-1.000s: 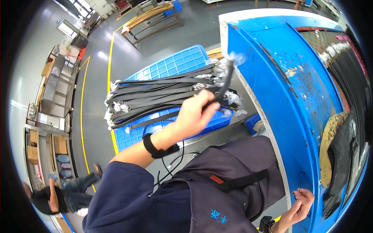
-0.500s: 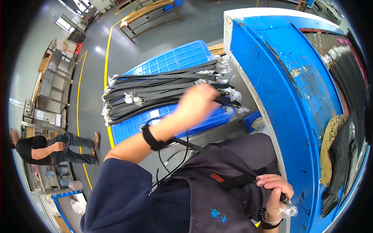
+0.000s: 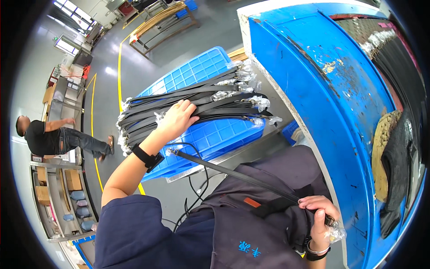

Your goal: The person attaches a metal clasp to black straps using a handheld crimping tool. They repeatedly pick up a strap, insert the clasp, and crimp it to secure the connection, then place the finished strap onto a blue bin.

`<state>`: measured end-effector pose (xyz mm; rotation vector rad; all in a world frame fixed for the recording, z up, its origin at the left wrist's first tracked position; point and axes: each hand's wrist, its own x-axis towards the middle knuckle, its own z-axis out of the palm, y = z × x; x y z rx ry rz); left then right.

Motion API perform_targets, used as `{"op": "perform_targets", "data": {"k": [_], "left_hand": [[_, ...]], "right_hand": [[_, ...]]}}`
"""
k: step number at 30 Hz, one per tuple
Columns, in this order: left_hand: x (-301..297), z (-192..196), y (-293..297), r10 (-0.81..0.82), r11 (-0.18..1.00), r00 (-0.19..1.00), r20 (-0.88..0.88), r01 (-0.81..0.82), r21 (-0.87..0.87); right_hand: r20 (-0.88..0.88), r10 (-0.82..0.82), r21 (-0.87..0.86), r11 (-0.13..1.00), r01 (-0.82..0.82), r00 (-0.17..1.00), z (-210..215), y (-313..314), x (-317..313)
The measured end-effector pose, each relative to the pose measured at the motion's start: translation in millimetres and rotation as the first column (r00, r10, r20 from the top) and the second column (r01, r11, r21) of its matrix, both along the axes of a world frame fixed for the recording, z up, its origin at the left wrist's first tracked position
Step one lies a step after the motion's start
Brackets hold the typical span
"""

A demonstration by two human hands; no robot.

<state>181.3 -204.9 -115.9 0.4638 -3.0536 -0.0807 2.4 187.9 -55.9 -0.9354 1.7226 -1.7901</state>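
Observation:
My right hand is closed around one end of a black strap, just above its plastic-wrapped metal fitting. The strap runs across my apron to its other wrapped end, beside the crate's near side. My left hand, with a dark band on the wrist, lies palm down on a pile of black straps. Its fingers are slightly bent and apart over them; the fingertips partly hide against the straps. The pile lies across an upturned-looking blue plastic crate, clear plastic wrapping at the strap ends.
A blue machine-like cabinet with a white edge stands close on my right, with more black straps on it. A thin black cable hangs near my lap. At the left a person walks by shelves.
My left hand has moved left and down from the right end of the pile onto its middle. The right hand still holds the strap. The person at the left has changed posture.

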Motion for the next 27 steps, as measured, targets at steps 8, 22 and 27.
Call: {"op": "perform_targets", "data": {"k": [8,22,27], "left_hand": [[-10,4,5,-0.076,0.997,0.995,-0.068,0.077,0.006],[-102,120,74,0.007,0.977,0.906,-0.424,0.084,0.194],[-97,163,66,-0.123,0.992,0.781,-0.612,0.074,-0.105]], "right_hand": [[-0.02,0.046,0.029,0.999,-0.046,0.999,-1,5,-2],[-0.002,0.004,0.017,1.0,-0.004,1.0,-7,16,4],[0.006,-0.006,0.016,1.0,0.006,1.0,-10,20,5]]}}
